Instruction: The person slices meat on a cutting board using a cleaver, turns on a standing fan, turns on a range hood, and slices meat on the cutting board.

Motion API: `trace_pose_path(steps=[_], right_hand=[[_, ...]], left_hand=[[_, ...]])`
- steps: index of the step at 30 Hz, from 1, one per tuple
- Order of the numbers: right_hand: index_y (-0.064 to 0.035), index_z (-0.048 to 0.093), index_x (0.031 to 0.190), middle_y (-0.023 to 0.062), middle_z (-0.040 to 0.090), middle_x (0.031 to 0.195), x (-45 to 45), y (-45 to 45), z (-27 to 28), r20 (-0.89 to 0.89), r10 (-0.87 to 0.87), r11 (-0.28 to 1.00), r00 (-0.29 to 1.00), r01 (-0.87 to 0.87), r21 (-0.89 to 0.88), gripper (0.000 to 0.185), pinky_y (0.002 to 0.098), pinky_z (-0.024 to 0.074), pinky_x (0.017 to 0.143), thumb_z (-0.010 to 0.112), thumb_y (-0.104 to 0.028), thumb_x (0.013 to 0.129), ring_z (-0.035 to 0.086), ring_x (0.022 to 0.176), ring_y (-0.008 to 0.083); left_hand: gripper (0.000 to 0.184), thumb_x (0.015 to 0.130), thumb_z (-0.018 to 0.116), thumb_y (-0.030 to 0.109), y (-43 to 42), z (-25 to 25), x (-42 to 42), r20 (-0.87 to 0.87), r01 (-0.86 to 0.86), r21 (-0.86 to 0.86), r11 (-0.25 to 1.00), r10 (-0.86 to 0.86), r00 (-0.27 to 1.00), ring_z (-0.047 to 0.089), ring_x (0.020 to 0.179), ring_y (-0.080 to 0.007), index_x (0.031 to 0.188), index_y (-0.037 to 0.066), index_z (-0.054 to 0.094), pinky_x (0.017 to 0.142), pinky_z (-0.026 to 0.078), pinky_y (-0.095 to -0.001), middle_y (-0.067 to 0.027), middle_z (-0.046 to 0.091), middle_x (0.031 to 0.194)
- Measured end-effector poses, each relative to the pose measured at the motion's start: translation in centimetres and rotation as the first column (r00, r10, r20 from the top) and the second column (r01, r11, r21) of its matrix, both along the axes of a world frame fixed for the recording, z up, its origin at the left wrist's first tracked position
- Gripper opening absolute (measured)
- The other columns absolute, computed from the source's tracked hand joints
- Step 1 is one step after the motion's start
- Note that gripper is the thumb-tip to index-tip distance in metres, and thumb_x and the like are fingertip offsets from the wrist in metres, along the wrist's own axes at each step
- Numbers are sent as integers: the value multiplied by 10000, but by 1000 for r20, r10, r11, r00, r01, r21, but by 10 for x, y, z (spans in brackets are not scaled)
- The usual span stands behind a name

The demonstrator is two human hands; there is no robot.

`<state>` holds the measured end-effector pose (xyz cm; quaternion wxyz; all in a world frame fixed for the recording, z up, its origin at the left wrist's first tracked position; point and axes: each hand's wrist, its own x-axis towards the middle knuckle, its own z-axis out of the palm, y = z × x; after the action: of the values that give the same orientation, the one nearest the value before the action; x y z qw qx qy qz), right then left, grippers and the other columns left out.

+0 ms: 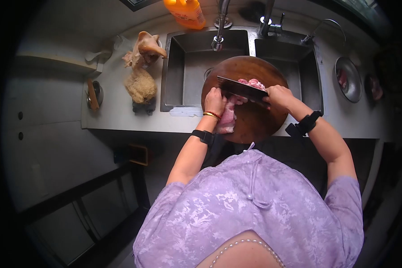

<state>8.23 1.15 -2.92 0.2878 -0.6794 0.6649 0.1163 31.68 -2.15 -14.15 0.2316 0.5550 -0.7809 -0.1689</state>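
A round wooden cutting board (259, 120) lies across the front of the sink. On it rests a strip of raw meat (228, 117), pale and pink. My left hand (215, 102) is closed over the upper left end of this strip, its fingertips partly hidden. In my right hand (278, 97) is the handle of a cleaver (243, 88), whose wide dark blade reaches left across the meat, close to my left fingers. Behind the blade sit cut pieces of meat (255, 83). Whether the edge touches the board I cannot tell.
Beneath the board is a double steel sink (174, 67) with a faucet (217, 42) above it. At left lie a tan loofah-like bundle (140, 85) and a pale fleshy piece (147, 47). An orange bottle (186, 14) stands behind; a metal bowl (353, 82) with meat is at right.
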Motion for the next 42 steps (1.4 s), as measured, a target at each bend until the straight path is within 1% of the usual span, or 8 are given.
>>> trace_pose_path(steps=[9,18,22,23,25,32,37,42], right_hand=[[-74,652,853,135,639,734,-30,28,32,64,-315,923,947,290,252,231,381,472,657,593,-280,768,618,713,289],[-35,595,801,191,592,698,-43,73,16,190,-263,957,946,281,-74,256,428,437,622,544,-286,814,574,704,369],[-29,544,763,214,570,702,-34,89,19,294,-289,933,911,336,-126,269,466,407,612,512,-284,843,544,715,406],[-30,538,761,215,571,702,-31,92,17,312,-295,932,903,344,-113,268,469,405,611,515,-285,842,544,715,407],[-35,513,761,214,568,690,-28,96,10,309,-261,943,915,310,-122,266,480,398,600,513,-288,843,543,703,407],[-47,496,767,200,561,660,-13,95,16,280,-208,949,937,263,-173,244,487,388,582,500,-277,852,542,676,400],[-65,542,830,192,597,712,5,72,19,206,-167,953,964,212,-216,213,479,429,610,516,-276,836,571,710,387],[-85,569,882,180,617,755,19,44,6,128,-66,963,990,97,-252,206,479,451,646,516,-277,831,586,740,376]], left_hand=[[68,729,582,115,7,2,35,-65,-25,136,990,35,997,552,717,-337,733,49,567,656,458,-423,-144,539,788],[28,743,604,73,-38,37,60,-177,-123,-11,992,119,977,558,579,-178,737,49,594,558,463,-297,-78,550,706],[229,691,665,129,-68,22,88,-402,-21,405,914,199,894,606,706,-237,912,93,618,668,485,-326,-89,600,801],[229,691,665,129,-67,8,97,-397,-27,408,913,204,895,606,706,-237,912,93,618,668,485,-326,-89,600,801],[317,691,660,138,-72,-3,106,79,-128,100,987,120,990,610,767,-256,1004,123,610,717,486,-346,-99,621,835],[273,728,650,147,-91,-22,137,-296,-133,384,913,259,919,624,776,-154,987,63,641,720,488,-267,-88,656,842],[135,725,643,139,-85,10,125,-104,-231,325,917,277,955,597,641,-142,800,26,640,659,489,-270,-46,630,665],[434,615,704,141,-96,0,126,-82,-100,324,941,134,988,573,910,-248,1019,77,557,767,463,-308,-132,578,1027]])
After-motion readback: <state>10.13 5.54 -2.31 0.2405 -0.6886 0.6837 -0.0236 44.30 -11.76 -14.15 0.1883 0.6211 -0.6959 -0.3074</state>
